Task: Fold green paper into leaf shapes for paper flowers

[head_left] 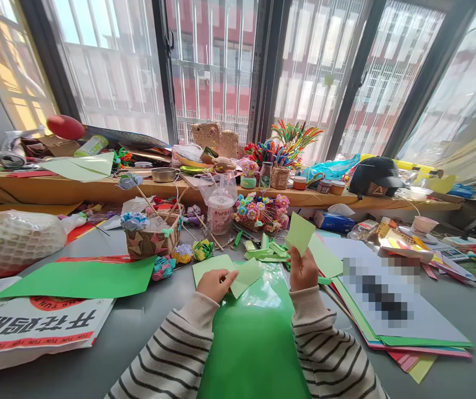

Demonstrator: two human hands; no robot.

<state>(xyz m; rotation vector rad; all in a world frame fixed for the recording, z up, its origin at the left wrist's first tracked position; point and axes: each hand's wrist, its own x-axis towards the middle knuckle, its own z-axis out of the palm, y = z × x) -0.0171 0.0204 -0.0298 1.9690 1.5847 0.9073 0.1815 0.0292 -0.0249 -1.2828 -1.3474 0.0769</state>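
My left hand (214, 284) pinches a light green paper piece (246, 275) between thumb and fingers, over the top part of a glossy green folder (254, 349). Partly under that hand lies another pale green sheet (210, 267). My right hand (303, 270) is closed on a light green paper square (300, 231), held up and tilted above the table. Beyond the folder, a pile of green paper scraps (267, 250) lies between the hands. Just right of my right hand, a larger light green sheet (324, 256) rests partly on the paper stack.
A stack of coloured paper (420, 316) lies on the right. On the left are a green sheet (92, 277) and a printed bag (42, 327). A cardboard box (150, 241), a plastic cup (220, 213) and paper flowers (262, 210) stand farther back, below a crowded windowsill (96, 188).
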